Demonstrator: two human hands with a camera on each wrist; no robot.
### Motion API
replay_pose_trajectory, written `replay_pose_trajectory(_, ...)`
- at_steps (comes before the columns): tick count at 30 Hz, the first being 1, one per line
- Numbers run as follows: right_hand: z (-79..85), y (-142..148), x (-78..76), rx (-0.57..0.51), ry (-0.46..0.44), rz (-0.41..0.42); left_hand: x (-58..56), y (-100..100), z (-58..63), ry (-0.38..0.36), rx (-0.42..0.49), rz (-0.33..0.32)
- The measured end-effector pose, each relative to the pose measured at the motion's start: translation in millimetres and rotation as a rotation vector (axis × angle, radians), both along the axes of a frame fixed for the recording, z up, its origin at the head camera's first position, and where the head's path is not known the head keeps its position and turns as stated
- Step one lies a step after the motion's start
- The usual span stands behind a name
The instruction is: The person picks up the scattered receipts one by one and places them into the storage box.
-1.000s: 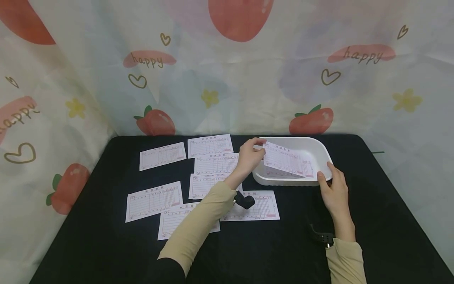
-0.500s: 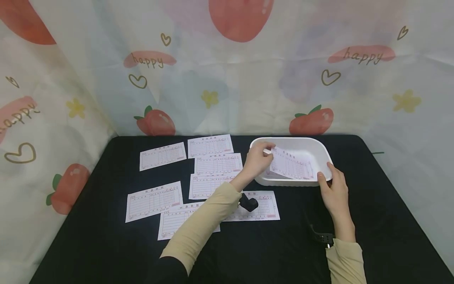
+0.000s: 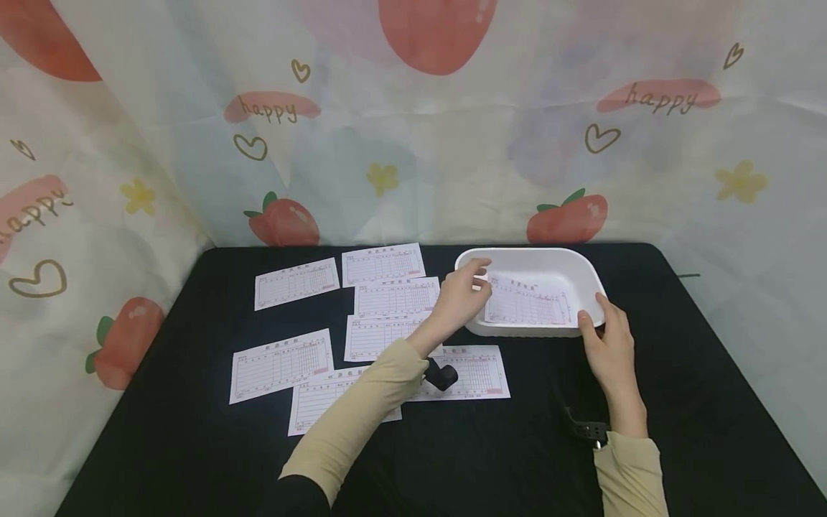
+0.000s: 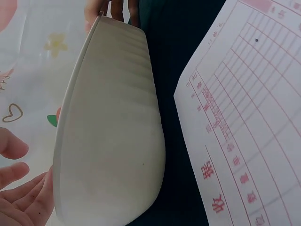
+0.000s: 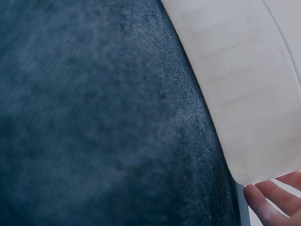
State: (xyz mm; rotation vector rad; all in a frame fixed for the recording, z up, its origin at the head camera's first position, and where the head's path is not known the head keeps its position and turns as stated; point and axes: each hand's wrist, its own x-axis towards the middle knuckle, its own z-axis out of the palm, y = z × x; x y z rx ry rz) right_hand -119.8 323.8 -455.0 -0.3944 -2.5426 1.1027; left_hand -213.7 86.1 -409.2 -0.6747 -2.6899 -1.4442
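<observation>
A white plastic tray (image 3: 536, 332) stands at the back right of the table, with printed receipt slips (image 3: 526, 301) lying inside it. Over the tray's left end hovers my left hand (image 3: 460, 293), fingers parted and holding nothing. In the left wrist view its fingers (image 4: 14, 174) show beside the tray wall (image 4: 108, 117). At the opposite end, my right hand (image 3: 609, 348) grips the tray by its right front corner, thumb at the rim and fingers round the outside. The right wrist view shows those fingers (image 5: 273, 202) against the tray's end (image 5: 254, 117).
Several more receipt slips lie spread on the black tablecloth (image 3: 491, 459) to the left, among them one at the far left (image 3: 281, 366) and one at the back (image 3: 382, 264). A slip (image 3: 478, 373) lies partly under the left wrist. A patterned curtain (image 3: 452, 158) hangs behind.
My left hand has lowered a receipt slip into the tray and let go of it; the slip now lies flat. The right hand has stayed at the tray's corner.
</observation>
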Motion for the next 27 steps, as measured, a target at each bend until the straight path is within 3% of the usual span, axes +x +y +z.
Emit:
replay_pose_trajectory(7, 1.4, 0, 0.7, 0.002, -0.005, -0.002, 3.4, -16, -3.0, 0.017, 0.082, -0.027)
replay_pose_trajectory(14, 1.8, -1, 1.6, 0.0, -0.008, -0.008, 10.6, -35, -7.3, 0.047, 0.107, -0.02)
replay_pose_trajectory(21, 1.7, -2, 1.5, 0.001, -0.007, -0.01, 14.9, -57, -14.9, 0.052, 0.131, 0.029)
replay_pose_trajectory(27, 0.6, -1, 0.4, 0.002, -0.004, -0.012, 11.5, -82, -26.7, 0.04, 0.136, 0.103)
